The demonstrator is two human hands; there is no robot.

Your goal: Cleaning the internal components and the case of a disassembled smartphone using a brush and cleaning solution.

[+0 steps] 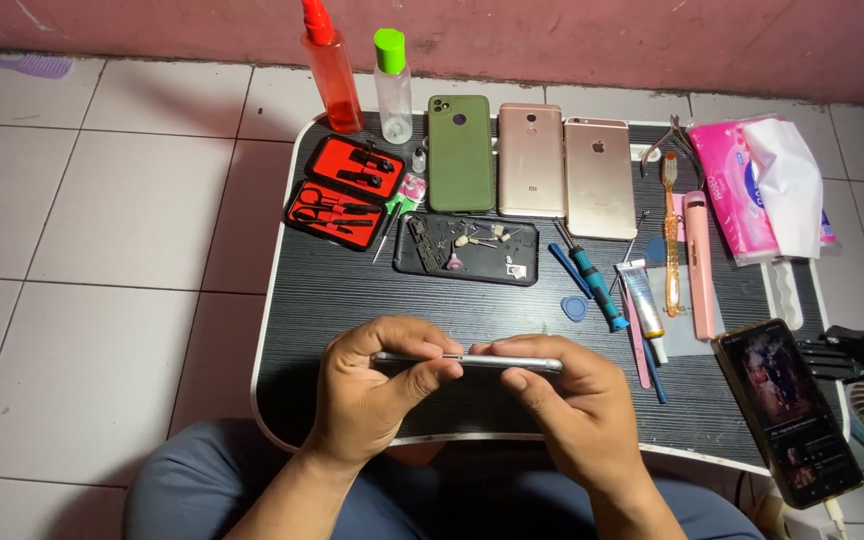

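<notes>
above the near edge of the desk, both hands held a phone edge-up, its long axis left to right. left hand pinched the left end, right hand the right end, both equally close.

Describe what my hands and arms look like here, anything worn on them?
Both are bare: the left hand and right hand show no gloves, rings, watch or bands, and the forearms carry no sleeves. Nails are short and unpainted.

bare forearms, no sleeves; grey-blue trousers on the lap.
</notes>
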